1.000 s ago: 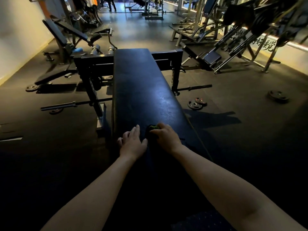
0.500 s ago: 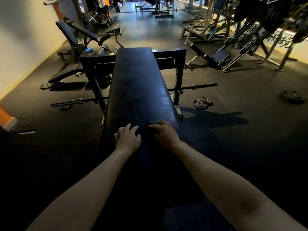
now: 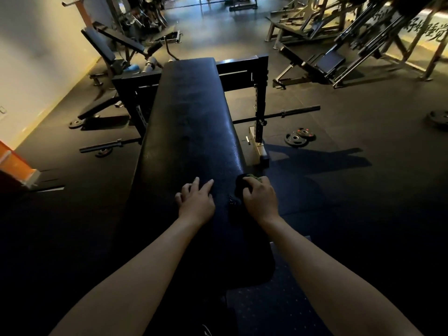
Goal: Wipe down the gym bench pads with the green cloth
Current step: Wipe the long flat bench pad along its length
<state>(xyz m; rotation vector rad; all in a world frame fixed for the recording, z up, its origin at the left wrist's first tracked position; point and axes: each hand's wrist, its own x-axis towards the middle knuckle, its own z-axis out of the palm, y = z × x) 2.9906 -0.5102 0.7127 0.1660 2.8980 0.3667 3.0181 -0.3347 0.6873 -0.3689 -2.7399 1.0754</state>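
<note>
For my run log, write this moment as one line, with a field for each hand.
left hand: rests on bench pad, fingers spread | right hand: grips green cloth at pad's right edge

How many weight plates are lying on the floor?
5. A pair of black round weight plates overlapping right of the black padded bench; one at far right; one under the left barbell end; one by the sloping bench. Dim corners may hide more.

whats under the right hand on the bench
The green cloth, bunched under the right hand at the right edge of the bench pad. Only a little shows ahead of the hand; the rest, and the pad beneath, is covered.
</note>
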